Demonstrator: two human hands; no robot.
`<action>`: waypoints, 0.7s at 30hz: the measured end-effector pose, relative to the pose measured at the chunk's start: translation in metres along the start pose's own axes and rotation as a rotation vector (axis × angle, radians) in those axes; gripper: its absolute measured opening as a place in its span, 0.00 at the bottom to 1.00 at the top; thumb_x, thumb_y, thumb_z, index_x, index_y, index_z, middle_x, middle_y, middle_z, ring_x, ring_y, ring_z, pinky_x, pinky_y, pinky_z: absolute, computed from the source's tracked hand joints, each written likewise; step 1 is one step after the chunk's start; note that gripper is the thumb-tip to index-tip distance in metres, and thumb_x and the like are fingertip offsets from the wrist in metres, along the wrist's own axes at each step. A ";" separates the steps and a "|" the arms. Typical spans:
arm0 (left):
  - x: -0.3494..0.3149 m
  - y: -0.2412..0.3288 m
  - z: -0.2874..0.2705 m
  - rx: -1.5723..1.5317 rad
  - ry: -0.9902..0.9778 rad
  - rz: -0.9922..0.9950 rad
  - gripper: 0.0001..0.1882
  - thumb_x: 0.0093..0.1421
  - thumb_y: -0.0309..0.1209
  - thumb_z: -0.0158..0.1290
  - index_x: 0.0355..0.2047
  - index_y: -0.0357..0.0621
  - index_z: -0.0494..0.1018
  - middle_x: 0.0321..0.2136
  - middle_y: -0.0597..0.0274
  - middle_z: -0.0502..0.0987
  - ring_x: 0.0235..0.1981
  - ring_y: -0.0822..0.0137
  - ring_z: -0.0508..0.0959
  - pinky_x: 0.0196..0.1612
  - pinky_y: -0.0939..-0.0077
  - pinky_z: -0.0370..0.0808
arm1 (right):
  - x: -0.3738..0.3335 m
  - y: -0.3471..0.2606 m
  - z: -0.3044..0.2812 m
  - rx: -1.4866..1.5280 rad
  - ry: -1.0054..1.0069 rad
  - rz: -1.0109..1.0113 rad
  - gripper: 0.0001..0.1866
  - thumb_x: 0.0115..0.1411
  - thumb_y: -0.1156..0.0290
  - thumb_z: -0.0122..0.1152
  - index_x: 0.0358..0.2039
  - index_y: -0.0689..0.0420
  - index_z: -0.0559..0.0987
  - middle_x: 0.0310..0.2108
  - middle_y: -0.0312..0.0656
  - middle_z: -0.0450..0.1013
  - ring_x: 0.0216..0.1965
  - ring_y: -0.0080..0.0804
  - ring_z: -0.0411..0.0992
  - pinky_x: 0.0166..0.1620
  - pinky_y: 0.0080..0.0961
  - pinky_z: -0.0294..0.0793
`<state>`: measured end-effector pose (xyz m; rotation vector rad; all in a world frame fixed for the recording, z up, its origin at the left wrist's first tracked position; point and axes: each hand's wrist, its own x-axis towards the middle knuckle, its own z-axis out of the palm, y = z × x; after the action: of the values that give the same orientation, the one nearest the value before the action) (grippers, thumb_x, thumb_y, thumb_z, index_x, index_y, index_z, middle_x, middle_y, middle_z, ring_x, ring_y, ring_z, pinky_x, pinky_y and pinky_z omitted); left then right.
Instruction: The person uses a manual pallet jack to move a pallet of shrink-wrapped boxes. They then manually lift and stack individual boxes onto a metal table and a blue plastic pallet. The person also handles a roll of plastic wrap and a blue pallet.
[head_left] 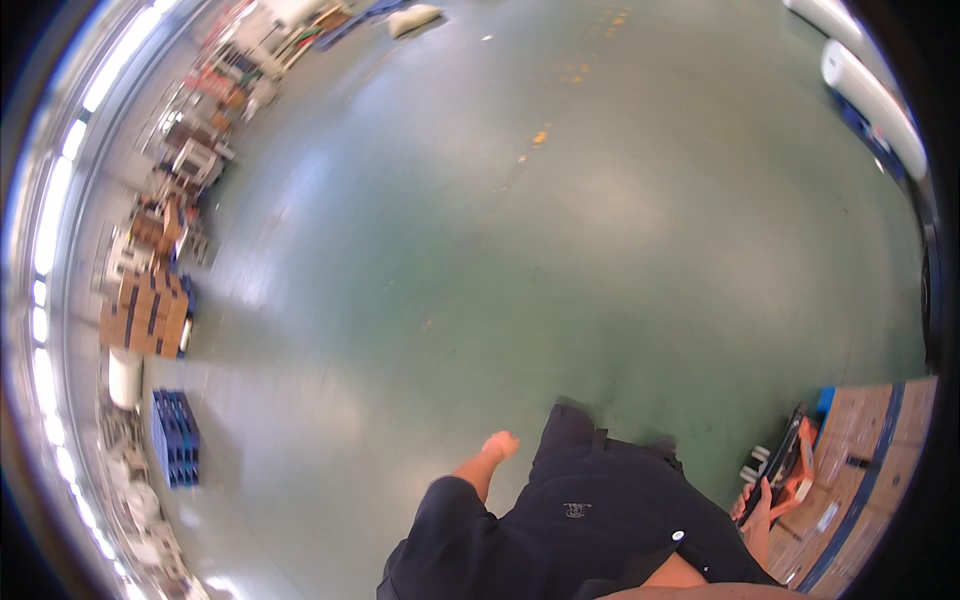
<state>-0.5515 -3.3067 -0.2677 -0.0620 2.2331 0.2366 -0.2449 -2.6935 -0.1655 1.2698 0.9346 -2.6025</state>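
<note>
Dark shirt (612, 510) hangs nearest, strapped cartons (885, 490) beside the orange-black tool (783, 452).

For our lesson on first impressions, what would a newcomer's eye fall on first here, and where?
Probably the broad, glossy green floor filling the middle. At lower right, the person's right hand holds a black-and-orange object beside brown cardboard boxes with dark blue stripes. At upper right, large white cylindrical rolls stand out.

Grn flr (600, 280) w/ yellow marks (540, 137); blue pallets (176, 438) on L, pale sack (415, 19) far end.
</note>
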 end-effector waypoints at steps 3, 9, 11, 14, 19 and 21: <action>-0.004 -0.051 0.024 -0.135 -0.048 0.038 0.23 0.56 0.46 0.47 0.37 0.39 0.79 0.42 0.43 0.79 0.46 0.43 0.77 0.51 0.55 0.73 | 0.013 -0.003 0.047 0.008 0.035 0.030 0.34 0.61 0.33 0.41 0.16 0.52 0.64 0.06 0.41 0.61 0.04 0.37 0.59 0.09 0.35 0.64; -0.047 -0.093 -0.056 -0.465 0.081 0.004 0.22 0.56 0.46 0.47 0.37 0.41 0.79 0.38 0.44 0.80 0.44 0.45 0.78 0.49 0.56 0.74 | 0.031 0.025 0.126 -0.186 -0.032 0.038 0.35 0.60 0.30 0.40 0.16 0.52 0.65 0.08 0.43 0.63 0.07 0.38 0.61 0.12 0.32 0.62; -0.050 -0.102 -0.092 -0.472 0.168 -0.037 0.22 0.57 0.46 0.48 0.39 0.41 0.78 0.37 0.45 0.80 0.44 0.47 0.79 0.49 0.57 0.74 | 0.061 0.032 0.159 -0.191 -0.196 0.051 0.35 0.59 0.30 0.40 0.16 0.52 0.65 0.08 0.43 0.62 0.09 0.37 0.62 0.14 0.31 0.62; -0.056 -0.106 -0.140 -0.649 0.285 0.050 0.21 0.60 0.45 0.49 0.43 0.42 0.77 0.38 0.48 0.81 0.43 0.51 0.80 0.48 0.61 0.75 | 0.080 0.044 0.221 -0.109 -0.184 0.113 0.35 0.58 0.29 0.42 0.16 0.51 0.65 0.09 0.41 0.61 0.10 0.37 0.60 0.16 0.29 0.60; -0.040 -0.091 -0.261 -0.822 0.416 0.210 0.18 0.62 0.43 0.51 0.43 0.41 0.76 0.38 0.50 0.81 0.42 0.55 0.81 0.46 0.66 0.75 | 0.133 0.055 0.398 -0.062 0.031 0.124 0.34 0.56 0.29 0.45 0.16 0.49 0.63 0.10 0.38 0.59 0.11 0.37 0.60 0.18 0.36 0.62; -0.018 -0.110 -0.292 -0.832 0.442 0.196 0.18 0.62 0.43 0.51 0.42 0.41 0.76 0.38 0.50 0.81 0.42 0.56 0.81 0.46 0.66 0.75 | 0.167 0.059 0.462 -0.099 0.131 0.120 0.34 0.53 0.28 0.50 0.16 0.49 0.63 0.10 0.37 0.60 0.12 0.36 0.61 0.19 0.35 0.63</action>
<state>-0.7516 -3.4710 -0.0923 -0.3714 2.4112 1.3560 -0.6473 -2.9737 -0.1035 1.4373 0.9626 -2.3765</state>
